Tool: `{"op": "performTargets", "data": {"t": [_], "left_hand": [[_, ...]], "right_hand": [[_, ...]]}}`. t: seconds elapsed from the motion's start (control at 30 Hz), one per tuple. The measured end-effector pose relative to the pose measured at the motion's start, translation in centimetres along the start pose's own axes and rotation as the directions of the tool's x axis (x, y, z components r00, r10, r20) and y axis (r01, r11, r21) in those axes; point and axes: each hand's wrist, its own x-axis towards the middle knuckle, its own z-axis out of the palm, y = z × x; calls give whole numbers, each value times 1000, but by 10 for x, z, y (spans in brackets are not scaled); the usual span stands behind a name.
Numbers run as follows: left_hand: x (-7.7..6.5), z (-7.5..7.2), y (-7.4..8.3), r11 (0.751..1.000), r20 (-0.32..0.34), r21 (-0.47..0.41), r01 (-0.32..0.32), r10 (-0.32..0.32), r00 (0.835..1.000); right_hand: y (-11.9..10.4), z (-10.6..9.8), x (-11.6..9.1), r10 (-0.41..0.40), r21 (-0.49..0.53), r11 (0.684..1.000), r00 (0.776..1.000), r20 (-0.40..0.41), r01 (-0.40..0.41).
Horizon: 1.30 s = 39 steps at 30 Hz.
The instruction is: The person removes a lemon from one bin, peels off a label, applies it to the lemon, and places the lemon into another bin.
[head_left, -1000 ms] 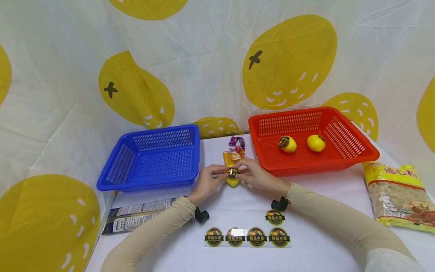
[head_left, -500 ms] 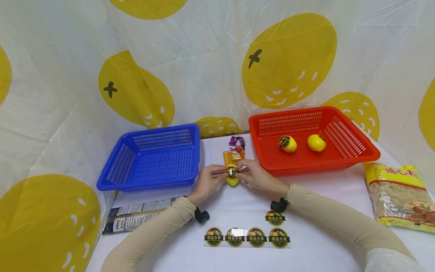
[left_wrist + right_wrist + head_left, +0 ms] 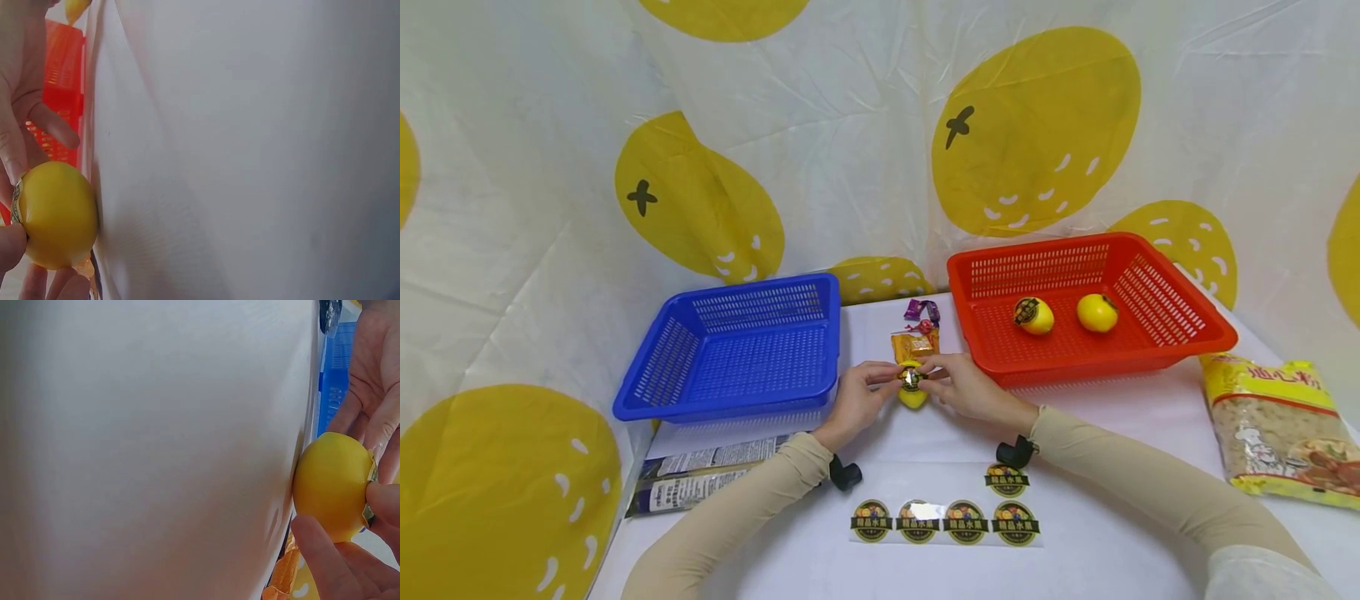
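Note:
A yellow lemon (image 3: 913, 400) lies on the white table between both hands, its pointed end towards me. A round black-and-gold sticker (image 3: 912, 379) sits on its upper side, with edges standing slightly off the skin in the right wrist view. My left hand (image 3: 861, 402) holds the lemon from the left, thumb at the sticker's edge. From the other side my right hand (image 3: 964, 388) grips it, thumb also on the sticker. In the left wrist view the lemon (image 3: 59, 215) shows its bare side, with fingers partly hidden behind it.
Nearer me lies a clear sheet (image 3: 940, 483) with several stickers. A blue basket (image 3: 730, 412) stands left; a red basket (image 3: 1075, 367) holding two yellow fruits stands right. Wrapped sweets (image 3: 914, 346) lie just beyond the hands. Long packets (image 3: 700, 492) are left, a pasta bag (image 3: 1277, 433) right.
The sticker has shifted and tilted slightly on the lemon under the fingers. Both arms and everything else stay nearly where they were.

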Motion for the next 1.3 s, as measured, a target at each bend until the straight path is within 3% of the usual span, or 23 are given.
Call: {"op": "performTargets", "data": {"t": [0.37,0.57,0.77,0.97,1.3], "left_hand": [[-1,1,7,996,39,-45,76,-75,996],[2,2,12,994,81,49,102,-105,991],[5,3,12,977,160,201,72,-105,982],[5,2,13,974,174,212,77,-115,978],[3,0,14,977,188,198,86,-123,974]], "right_hand": [[2,0,1,-16,-17,1000,1000,20,17],[-4,-3,2,-25,-58,998,999,45,28],[-11,-5,1,-33,-122,992,996,80,43],[-13,-4,2,-67,-165,983,993,99,83],[-13,-6,1,-29,-181,982,987,156,57]]}}
